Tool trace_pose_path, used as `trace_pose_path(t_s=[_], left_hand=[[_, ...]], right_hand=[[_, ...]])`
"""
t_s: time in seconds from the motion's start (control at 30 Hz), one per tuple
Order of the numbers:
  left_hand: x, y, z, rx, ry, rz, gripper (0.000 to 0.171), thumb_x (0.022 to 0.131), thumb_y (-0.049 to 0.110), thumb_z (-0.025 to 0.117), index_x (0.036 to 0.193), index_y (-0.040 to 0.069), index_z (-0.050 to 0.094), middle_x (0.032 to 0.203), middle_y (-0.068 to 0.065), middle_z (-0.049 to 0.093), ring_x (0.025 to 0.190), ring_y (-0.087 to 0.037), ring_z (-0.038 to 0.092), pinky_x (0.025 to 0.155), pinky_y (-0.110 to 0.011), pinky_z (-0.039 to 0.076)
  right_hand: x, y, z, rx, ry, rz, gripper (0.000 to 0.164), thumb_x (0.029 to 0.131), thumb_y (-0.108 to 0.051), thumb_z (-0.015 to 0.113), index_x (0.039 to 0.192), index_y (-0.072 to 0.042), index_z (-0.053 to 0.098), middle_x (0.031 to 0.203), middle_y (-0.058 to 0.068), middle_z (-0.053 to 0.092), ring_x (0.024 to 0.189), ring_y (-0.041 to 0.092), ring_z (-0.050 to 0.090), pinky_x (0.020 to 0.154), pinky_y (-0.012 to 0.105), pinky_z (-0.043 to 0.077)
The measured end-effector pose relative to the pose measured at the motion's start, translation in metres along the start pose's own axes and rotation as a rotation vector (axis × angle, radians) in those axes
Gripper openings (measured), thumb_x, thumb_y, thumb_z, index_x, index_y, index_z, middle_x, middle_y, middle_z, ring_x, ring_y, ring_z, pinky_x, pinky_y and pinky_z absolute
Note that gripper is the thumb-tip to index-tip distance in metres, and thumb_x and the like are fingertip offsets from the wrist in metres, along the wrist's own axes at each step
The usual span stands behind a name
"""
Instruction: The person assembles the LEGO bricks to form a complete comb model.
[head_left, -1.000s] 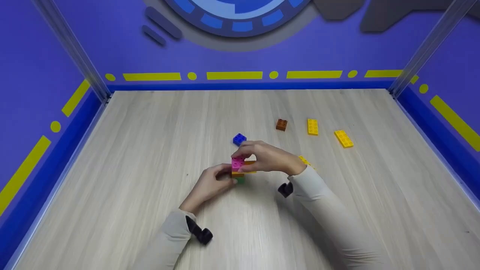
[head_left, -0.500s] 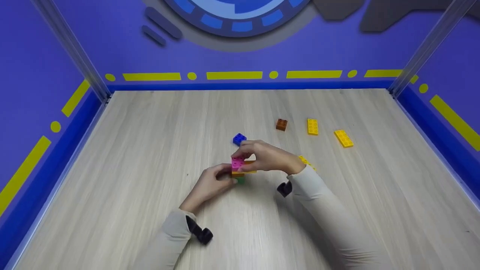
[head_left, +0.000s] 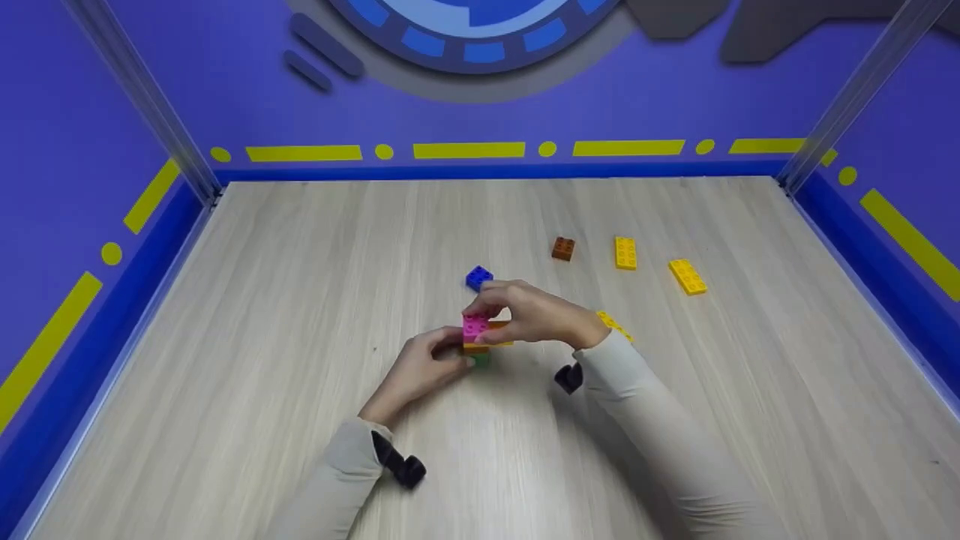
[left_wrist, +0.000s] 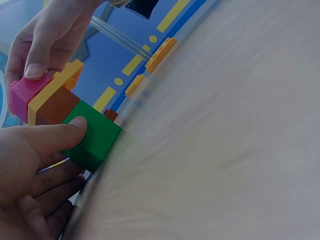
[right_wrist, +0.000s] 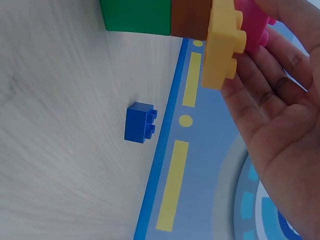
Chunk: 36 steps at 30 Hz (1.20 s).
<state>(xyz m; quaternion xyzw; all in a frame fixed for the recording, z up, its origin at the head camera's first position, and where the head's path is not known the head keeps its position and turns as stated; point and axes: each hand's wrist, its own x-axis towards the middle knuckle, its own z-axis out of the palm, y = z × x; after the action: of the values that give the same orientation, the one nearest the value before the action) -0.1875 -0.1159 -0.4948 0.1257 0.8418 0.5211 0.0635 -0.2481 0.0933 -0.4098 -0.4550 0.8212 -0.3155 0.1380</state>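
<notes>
A small tower of toy building bricks stands on the table between both hands. Its bottom is a green brick, then a brown brick, a flat yellow-orange brick that juts out to the right, and a pink brick on top. My left hand grips the green brick at the base, thumb on its near face in the left wrist view. With thumb and fingers, my right hand pinches the pink brick at the top. Just behind the tower sits a blue brick, partly covered by the right hand in the head view.
Farther back on the wooden table lie a brown brick and two yellow bricks, one upright in view and one slanted. Another yellow brick is partly behind the right wrist. Blue panels wall the back and sides.
</notes>
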Motion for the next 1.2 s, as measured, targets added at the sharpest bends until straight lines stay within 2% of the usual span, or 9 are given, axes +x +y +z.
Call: trace_pose_path(t_s=[0.27,0.5,0.83,1.0,1.2], left_hand=[[0.0002,0.0016,0.0009,-0.009,0.001,-0.013,0.042,0.083,0.021,0.073,0.123,0.014,0.064,0.121,-0.003,0.067,0.118,-0.020,0.058,0.106,-0.042,0.043],[0.0005,0.0019,0.0006,-0.011,-0.007,-0.013,0.043,0.083,0.021,0.072,0.124,0.014,0.063,0.122,-0.002,0.066,0.119,-0.019,0.058,0.107,-0.041,0.042],[-0.0007,0.0010,-0.0003,-0.010,-0.017,0.000,0.043,0.085,0.020,0.071,0.126,0.014,0.062,0.123,-0.001,0.066,0.118,-0.018,0.058,0.104,-0.039,0.045],[0.0006,-0.0002,0.0004,0.010,-0.011,-0.022,0.044,0.084,0.021,0.072,0.126,0.015,0.062,0.124,-0.001,0.065,0.121,-0.018,0.057,0.107,-0.040,0.042],[0.0013,-0.0008,0.0013,0.027,-0.007,-0.019,0.044,0.084,0.022,0.073,0.126,0.015,0.062,0.124,-0.002,0.066,0.121,-0.020,0.057,0.108,-0.040,0.041]], right_hand=[[-0.0001,0.0029,0.0007,0.009,-0.001,0.012,0.033,0.085,-0.016,0.074,0.115,-0.005,0.066,0.107,0.007,0.063,0.099,0.018,0.065,0.088,0.040,0.056],[-0.0007,0.0020,0.0005,0.005,0.001,0.008,0.032,0.084,-0.017,0.074,0.113,-0.006,0.066,0.107,0.005,0.063,0.098,0.015,0.064,0.086,0.030,0.056],[0.0014,-0.0038,0.0037,-0.036,0.002,0.020,0.027,0.085,-0.015,0.073,0.108,-0.005,0.064,0.105,0.005,0.061,0.096,0.017,0.063,0.087,0.037,0.056],[0.0001,-0.0048,0.0060,-0.061,0.022,-0.006,0.027,0.085,-0.016,0.073,0.107,-0.005,0.063,0.101,0.004,0.060,0.093,0.015,0.062,0.084,0.032,0.057],[-0.0012,-0.0021,0.0067,-0.092,0.032,-0.019,0.030,0.085,-0.018,0.072,0.111,-0.006,0.063,0.104,0.004,0.061,0.096,0.014,0.063,0.085,0.025,0.056]])
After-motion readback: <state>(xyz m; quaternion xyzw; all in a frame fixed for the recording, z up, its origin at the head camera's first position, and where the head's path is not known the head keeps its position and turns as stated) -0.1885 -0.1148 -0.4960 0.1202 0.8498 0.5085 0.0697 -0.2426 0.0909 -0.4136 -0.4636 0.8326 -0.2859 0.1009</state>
